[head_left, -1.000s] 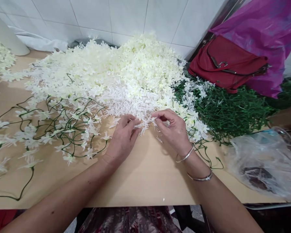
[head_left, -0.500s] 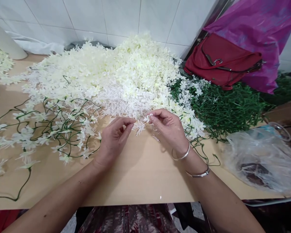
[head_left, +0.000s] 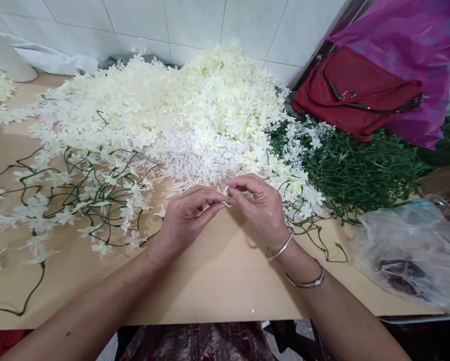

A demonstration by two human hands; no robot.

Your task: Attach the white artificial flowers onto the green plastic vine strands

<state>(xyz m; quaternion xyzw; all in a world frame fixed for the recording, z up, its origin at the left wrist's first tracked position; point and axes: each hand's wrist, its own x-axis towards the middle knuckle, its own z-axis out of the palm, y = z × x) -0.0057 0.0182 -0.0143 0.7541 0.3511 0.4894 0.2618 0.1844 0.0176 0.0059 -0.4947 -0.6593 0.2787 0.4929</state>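
Observation:
My left hand (head_left: 187, 218) pinches a thin white stamen piece (head_left: 227, 204) between thumb and forefinger. Close beside it, my right hand (head_left: 258, 204) has its thumb and forefinger closed on a small white artificial flower (head_left: 225, 190), mostly covered by the fingers. The two sets of fingertips nearly meet, and whether the pieces touch is too small to tell. Behind the hands lies a heap of spiky white stamens (head_left: 187, 158), backed by a large mound of cream-white flower heads (head_left: 217, 95). White flowers on curly green stems (head_left: 97, 200) spread to the left.
On the right are a pile of green plastic stems (head_left: 368, 170), a red handbag (head_left: 360, 93) and a clear plastic bag (head_left: 413, 250). A purple bag (head_left: 409, 35) hangs behind. The tan table (head_left: 217, 281) ends in front of me; a tiled wall (head_left: 195, 22) closes the back.
My left hand has moved right and now has a white stamen piece at its fingertips, near the flower in my right hand. The view has shifted slightly.

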